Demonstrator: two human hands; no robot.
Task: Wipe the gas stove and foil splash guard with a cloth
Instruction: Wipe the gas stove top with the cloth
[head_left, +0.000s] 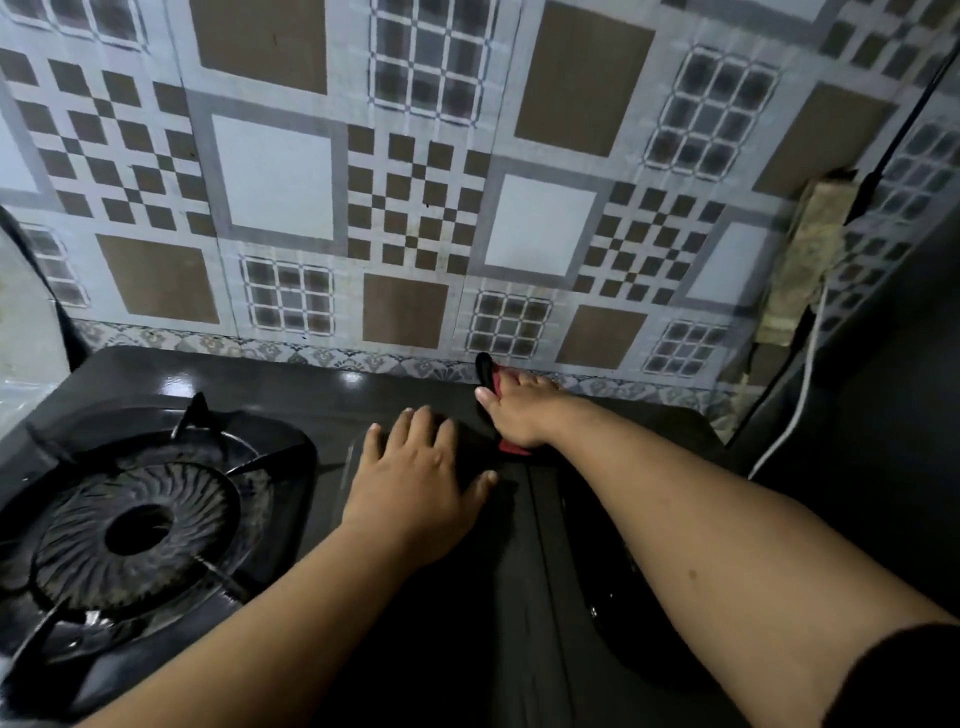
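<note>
A black gas stove (322, 395) fills the lower half of the view, its left burner (137, 535) under a black grate. Behind it stands the foil splash guard (332, 208), printed with grey, brown and checked squares. My right hand (519, 410) presses a dark and red cloth (493, 379) onto the stove's back edge, right where it meets the guard. My left hand (421, 483) lies flat on the stove top between the burners, fingers spread, holding nothing. The right burner is mostly hidden under my right arm.
A dirty power strip (802, 254) hangs on the wall at the right with a white cable (800, 395) running down beside the stove. A dark surface rises along the right side. A black hose or handle curves in at the far left (31, 260).
</note>
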